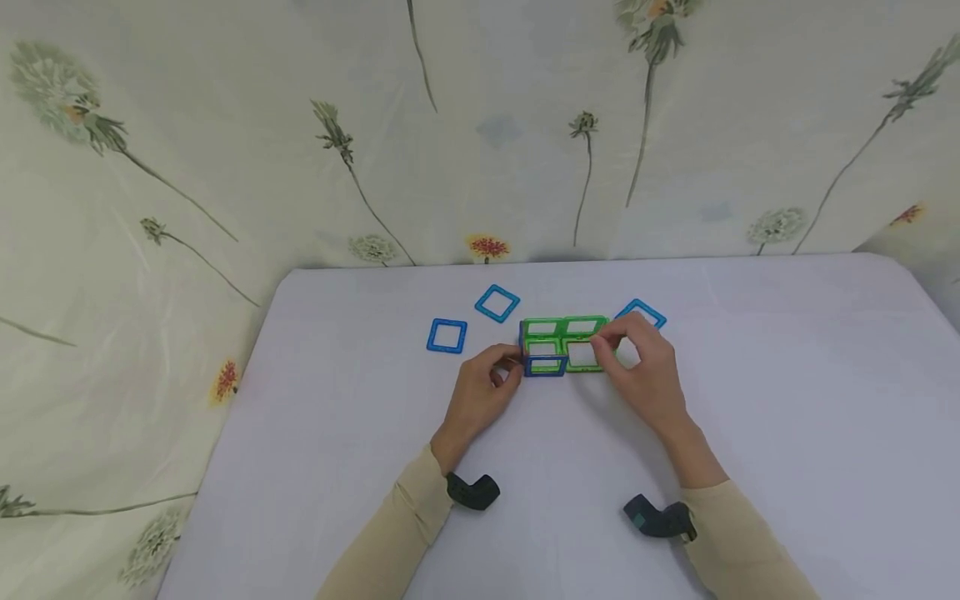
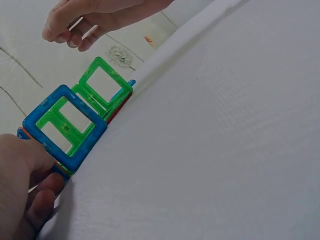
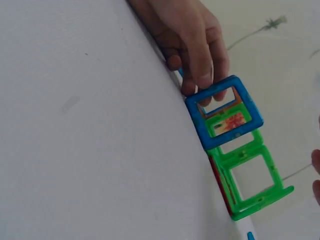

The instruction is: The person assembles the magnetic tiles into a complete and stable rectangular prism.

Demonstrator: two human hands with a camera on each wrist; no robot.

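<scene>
A small structure of square magnetic tiles stands on the table, with green tiles (image 1: 564,329) along its base and back. A blue magnetic tile (image 3: 198,122) stands upright at its front left. My left hand (image 1: 485,387) pinches the left side wall of the structure, its fingertips partly hidden behind the tiles. Above the right part hovers my right hand (image 1: 647,375), thumb and index finger bent toward each other. In the left wrist view the right hand (image 2: 95,20) is apart from the tiles, fingers loosely bent around nothing.
Two loose blue square tiles lie left of the structure, one nearer (image 1: 450,322) and one farther back (image 1: 485,296). Another blue tile (image 1: 651,309) lies behind my right hand. A flower-patterned curtain (image 1: 480,167) hangs behind the white table (image 1: 337,417).
</scene>
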